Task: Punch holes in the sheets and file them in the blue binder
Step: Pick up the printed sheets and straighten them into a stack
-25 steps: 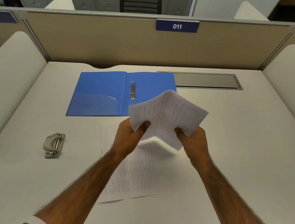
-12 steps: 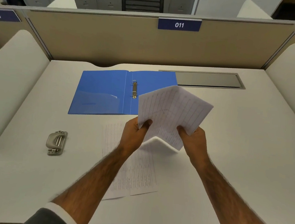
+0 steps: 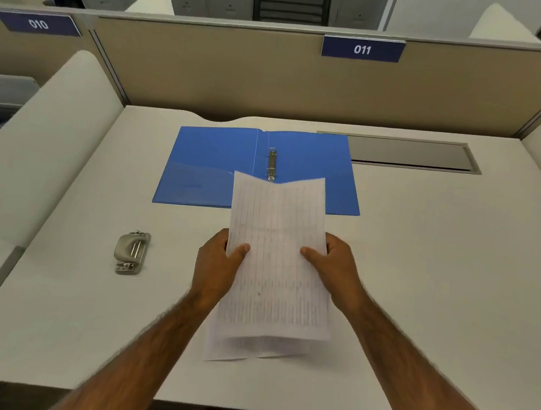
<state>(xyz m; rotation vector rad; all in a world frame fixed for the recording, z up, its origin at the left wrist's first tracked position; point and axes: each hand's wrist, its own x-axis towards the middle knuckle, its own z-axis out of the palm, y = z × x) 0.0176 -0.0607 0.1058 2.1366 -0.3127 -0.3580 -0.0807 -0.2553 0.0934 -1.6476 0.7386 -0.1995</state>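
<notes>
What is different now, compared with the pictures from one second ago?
The held sheet, folded and turned askew before, is now opened out, upright and square to the person. Left hand and right hand keep their grip on its edges. Blue binder, hole punch and lower sheet stayed put.

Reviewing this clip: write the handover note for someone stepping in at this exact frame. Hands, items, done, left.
Left hand and right hand each grip a side edge of the held sheet, lifted over the desk.
Another sheet lies flat under it.
Blue binder lies open, rings empty.
Hole punch sits untouched off to the left.
Done: nothing filed.
Left: punch both sheets, then file them.
</notes>
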